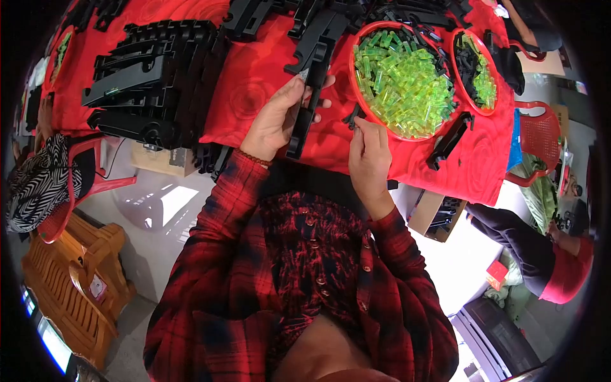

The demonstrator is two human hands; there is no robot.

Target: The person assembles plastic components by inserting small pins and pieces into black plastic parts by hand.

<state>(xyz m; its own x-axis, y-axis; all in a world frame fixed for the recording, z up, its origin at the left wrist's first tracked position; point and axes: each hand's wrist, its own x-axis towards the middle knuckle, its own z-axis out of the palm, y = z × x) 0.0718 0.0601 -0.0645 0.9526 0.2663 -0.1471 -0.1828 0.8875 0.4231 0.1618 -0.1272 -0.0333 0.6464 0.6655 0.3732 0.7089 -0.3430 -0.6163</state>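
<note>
My left hand (275, 121) is closed round a long black plastic housing (304, 124), held on end over the table's near edge. To its right, my right hand (370, 153) pinches a small black plastic piece (351, 118) between thumb and fingertips, apart from the housing. Just beyond that hand stands a round red basket (354, 81) heaped with clear yellow-green plastic tubes (407, 86), with small black parts along its right side. One more black housing (449, 143) lies by the basket, near the table's right end.
Stacked black housings (159, 83) fill the left of the red-covered table (245, 99), and more lie along the back. A smaller red basket (491, 105) holds green and black pieces. Other people sit or stand at both sides. Below the table is a cardboard box (423, 216).
</note>
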